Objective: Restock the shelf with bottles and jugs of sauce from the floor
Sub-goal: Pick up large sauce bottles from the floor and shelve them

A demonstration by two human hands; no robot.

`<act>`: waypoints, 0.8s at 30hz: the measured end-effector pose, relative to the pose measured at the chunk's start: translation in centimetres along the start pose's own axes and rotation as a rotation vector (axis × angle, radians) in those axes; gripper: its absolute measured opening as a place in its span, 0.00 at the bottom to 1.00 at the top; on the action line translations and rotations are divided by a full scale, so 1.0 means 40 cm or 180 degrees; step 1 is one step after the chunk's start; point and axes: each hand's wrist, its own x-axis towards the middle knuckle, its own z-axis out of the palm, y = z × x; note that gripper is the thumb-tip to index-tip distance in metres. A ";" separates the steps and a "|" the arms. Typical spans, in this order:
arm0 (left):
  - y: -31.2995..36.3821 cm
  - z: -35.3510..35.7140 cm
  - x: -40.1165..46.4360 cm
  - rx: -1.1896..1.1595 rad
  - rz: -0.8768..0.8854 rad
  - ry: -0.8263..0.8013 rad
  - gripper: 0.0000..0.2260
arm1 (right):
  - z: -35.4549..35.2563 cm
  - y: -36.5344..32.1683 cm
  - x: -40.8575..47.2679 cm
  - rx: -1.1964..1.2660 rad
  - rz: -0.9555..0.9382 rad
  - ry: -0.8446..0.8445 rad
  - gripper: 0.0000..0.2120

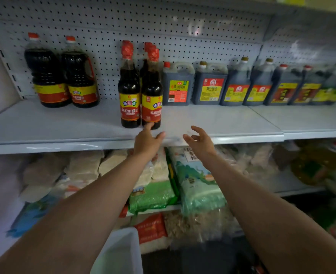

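Tall dark sauce bottles with red caps [130, 95] stand in a cluster mid-shelf on the white shelf [232, 123]. The front right bottle [151, 99] has my left hand [147, 141] just below its base, fingertips touching or almost touching it, fingers relaxed and holding nothing. My right hand [199, 140] hovers at the shelf's front edge, fingers loosely spread, empty. Two big round jugs [64, 76] stand at the left. A row of several square jugs [212, 86] runs along the back to the right.
A pegboard back wall [163, 26] rises behind the shelf. Below, bags of rice and grain [195, 184] fill the lower shelves. A white bin [121, 252] sits near the floor between my arms. Bare shelf surface lies between the round jugs and the tall bottles.
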 end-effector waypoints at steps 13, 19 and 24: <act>-0.022 0.163 -0.468 -0.0126 0.0253 -0.1403 0.29 | -0.238 0.196 -0.629 -0.1181 0.1019 0.0711 0.30; 0.037 0.303 -0.602 -0.0041 0.0429 -0.1834 0.29 | -0.391 0.291 -0.794 -0.1132 0.1416 0.0959 0.29; 0.067 0.462 -0.681 0.0092 0.0413 -0.2141 0.29 | -0.507 0.427 -0.859 -0.0959 0.1586 0.1054 0.31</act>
